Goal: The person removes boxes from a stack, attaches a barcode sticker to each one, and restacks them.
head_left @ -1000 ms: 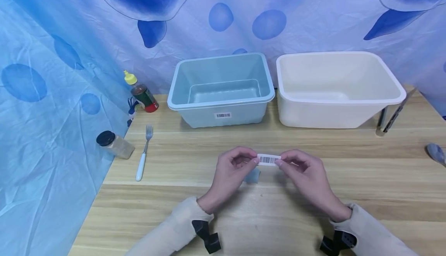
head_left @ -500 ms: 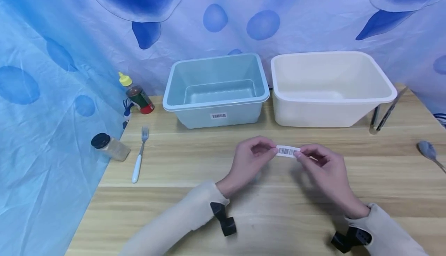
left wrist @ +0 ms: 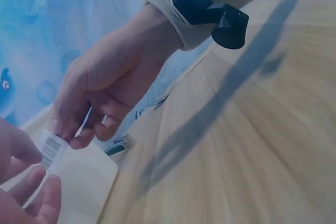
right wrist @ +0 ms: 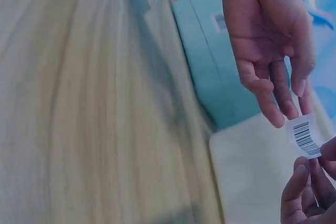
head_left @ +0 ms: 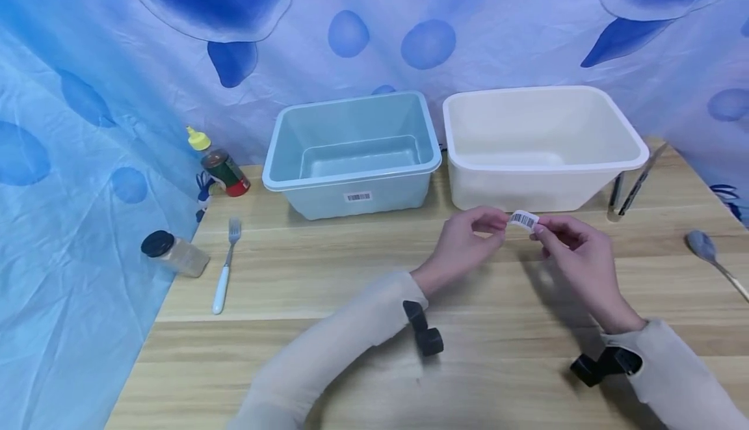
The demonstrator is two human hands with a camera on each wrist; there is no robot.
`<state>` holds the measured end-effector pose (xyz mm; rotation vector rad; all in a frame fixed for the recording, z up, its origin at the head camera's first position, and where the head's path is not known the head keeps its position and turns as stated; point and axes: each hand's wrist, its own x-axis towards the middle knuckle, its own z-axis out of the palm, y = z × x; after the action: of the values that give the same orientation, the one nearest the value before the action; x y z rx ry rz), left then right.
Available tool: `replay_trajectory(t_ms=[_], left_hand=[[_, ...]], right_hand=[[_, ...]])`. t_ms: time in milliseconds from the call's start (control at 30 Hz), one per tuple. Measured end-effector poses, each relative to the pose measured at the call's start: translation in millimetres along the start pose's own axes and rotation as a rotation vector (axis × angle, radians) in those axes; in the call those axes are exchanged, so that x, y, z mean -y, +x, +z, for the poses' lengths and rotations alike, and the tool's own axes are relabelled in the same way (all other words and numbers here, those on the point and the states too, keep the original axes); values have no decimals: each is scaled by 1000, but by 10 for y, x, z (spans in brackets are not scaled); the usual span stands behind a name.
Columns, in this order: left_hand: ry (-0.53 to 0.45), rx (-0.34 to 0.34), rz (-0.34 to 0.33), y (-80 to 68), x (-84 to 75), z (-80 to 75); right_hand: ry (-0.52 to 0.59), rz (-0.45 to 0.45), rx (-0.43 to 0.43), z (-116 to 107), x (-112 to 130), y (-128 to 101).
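A small white barcode label (head_left: 523, 220) is held in the air in front of the white tub, its surface bent in a curve. Thumb and forefinger of my right hand (head_left: 579, 254) pinch its right end. My left hand (head_left: 468, 241) is at the other end, its forefinger tip right at the label's edge and its thumb spread away. In the right wrist view, the barcode (right wrist: 304, 137) faces the camera and the left fingers (right wrist: 268, 98) reach down toward it, loosely extended. The left wrist view also shows the label (left wrist: 51, 149) between both hands.
Behind the hands stand a white tub (head_left: 544, 186) and a blue tub (head_left: 351, 183) with a barcode label (head_left: 358, 196). A fork (head_left: 225, 267), a black-lidded jar (head_left: 175, 254) and a yellow-capped bottle (head_left: 219, 163) are left. Metal tongs (head_left: 634, 186) and a spoon (head_left: 710, 254) are right.
Both hands have moved right and farther from me, toward the white tub, with the label. The label was flat between both pinches; now it is curved and the left thumb is off it.
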<state>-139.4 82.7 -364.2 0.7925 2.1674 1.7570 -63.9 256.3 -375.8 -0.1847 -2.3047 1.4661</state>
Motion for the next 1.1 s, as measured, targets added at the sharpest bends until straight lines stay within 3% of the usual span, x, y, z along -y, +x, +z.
replay_trajectory(t_ms=[433, 567, 1100], left_hand=[[-52, -61, -95, 308, 107, 180], [-64, -70, -102, 342, 136, 179], [57, -65, -99, 352, 160, 178]], right_hand=[[-56, 17, 20, -20, -268, 293], [-70, 9, 27, -5, -284, 347], [-7, 9, 1, 32, -268, 384]])
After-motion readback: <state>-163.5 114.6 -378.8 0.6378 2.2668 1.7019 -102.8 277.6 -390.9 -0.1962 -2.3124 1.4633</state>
